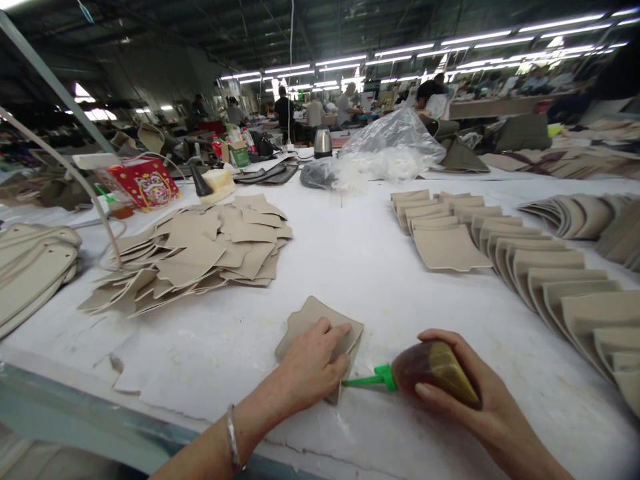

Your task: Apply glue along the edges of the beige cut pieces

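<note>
The left hand is laid palm down on a beige cut piece near the front edge of the white tabletop. Its fingers are spread and slightly bent, and its grip is open, pressed flat rather than closed round anything. The forearm is brought in from the lower left, and a metal bangle is worn at the wrist.

A brown squeeze bottle is held on its side in the right hand, with the grip wrapped firmly round its body. The green nozzle is pointed left, and its tip is set against the near right edge of the piece, just beside the left thumb.

A loose pile of cut pieces is seen further back on the left. An overlapping row of cut pieces is laid out on the right.
</note>
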`<state>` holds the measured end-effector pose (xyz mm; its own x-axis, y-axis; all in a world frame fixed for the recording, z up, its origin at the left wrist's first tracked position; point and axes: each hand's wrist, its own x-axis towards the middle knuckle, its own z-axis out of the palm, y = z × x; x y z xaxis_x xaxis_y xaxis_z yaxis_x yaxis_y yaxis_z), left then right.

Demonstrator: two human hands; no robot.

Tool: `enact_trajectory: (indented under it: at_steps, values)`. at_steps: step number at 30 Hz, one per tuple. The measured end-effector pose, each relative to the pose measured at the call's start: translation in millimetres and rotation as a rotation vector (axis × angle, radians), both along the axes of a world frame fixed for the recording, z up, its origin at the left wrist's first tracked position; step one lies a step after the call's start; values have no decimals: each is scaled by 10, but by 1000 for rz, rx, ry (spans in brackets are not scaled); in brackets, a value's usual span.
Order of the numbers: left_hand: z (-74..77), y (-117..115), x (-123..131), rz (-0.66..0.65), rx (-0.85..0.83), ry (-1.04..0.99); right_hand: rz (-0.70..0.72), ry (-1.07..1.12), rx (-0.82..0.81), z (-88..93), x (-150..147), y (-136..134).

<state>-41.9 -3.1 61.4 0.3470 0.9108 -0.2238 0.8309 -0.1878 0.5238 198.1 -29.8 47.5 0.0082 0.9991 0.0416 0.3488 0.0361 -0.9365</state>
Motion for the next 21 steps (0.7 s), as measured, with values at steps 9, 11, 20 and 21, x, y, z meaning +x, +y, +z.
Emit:
enact_trajectory:
  at_steps: [9, 11, 20, 21]
  values:
    - [3, 4, -6, -1, -10, -24, -24, -36, 22, -28, 80, 19]
    - [10, 10, 0, -1, -7, -21, -6, -30, 17, -22, 57, 0]
    - [-11, 29, -27, 1, -11, -62, -133, -178, 184, -101, 166, 196]
    - [-19, 27, -29, 3, -6, -66, -133, -165, 166, -89, 143, 165]
